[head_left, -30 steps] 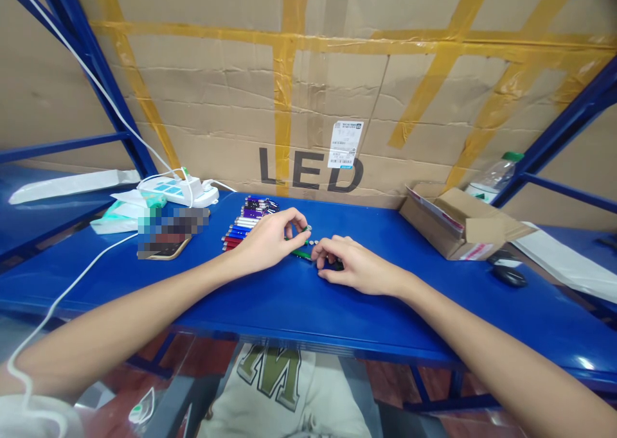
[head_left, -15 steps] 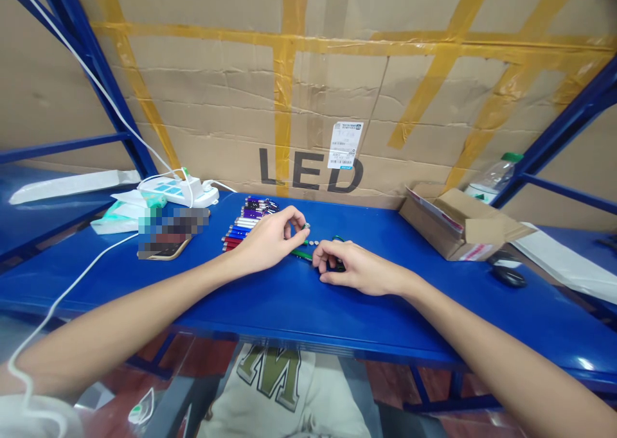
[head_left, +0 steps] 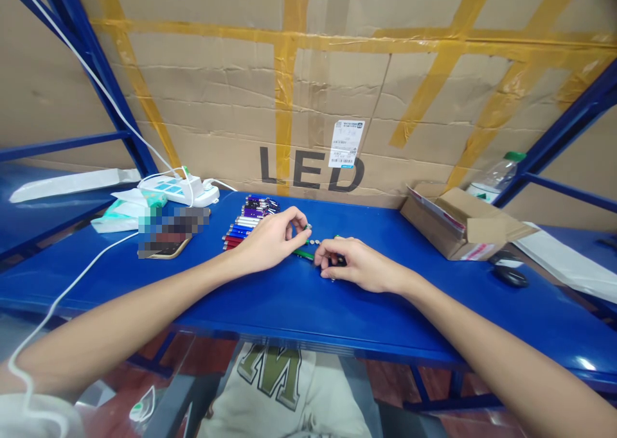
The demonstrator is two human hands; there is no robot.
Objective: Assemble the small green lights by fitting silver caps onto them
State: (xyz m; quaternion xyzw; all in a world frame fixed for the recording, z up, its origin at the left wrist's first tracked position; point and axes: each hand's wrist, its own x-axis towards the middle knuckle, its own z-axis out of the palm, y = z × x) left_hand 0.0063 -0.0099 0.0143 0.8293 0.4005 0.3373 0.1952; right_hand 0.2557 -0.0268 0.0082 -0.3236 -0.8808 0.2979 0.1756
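Observation:
My left hand [head_left: 274, 237] is closed in a pinch, with a small silvery piece [head_left: 309, 227] between thumb and fingertip. Just past that pinch lie small round metal discs [head_left: 314, 242] on the blue table. A green pen-like tube [head_left: 303, 255] stretches from under my left hand toward my right fingertips. My right hand [head_left: 357, 263] is closed, its fingers curled down at the tube's right end. Something dark shows under its palm, mostly hidden, so what the fingers hold is unclear. Left of my left hand several slim metal pens [head_left: 241, 228] lie in a row, red, blue, silver, purple and black.
A phone [head_left: 168, 248], a white power strip [head_left: 183, 191] and a tissue pack [head_left: 126, 212] sit at the left. To the right are an open cardboard box [head_left: 457, 223], a black mouse [head_left: 509, 276] and a bottle [head_left: 496, 178]. A large cardboard sheet [head_left: 216, 117] stands behind.
My right hand has shifted slightly right, and a tiny bit now shows on the table below its fingers. My left hand keeps its pinch almost unmoved.

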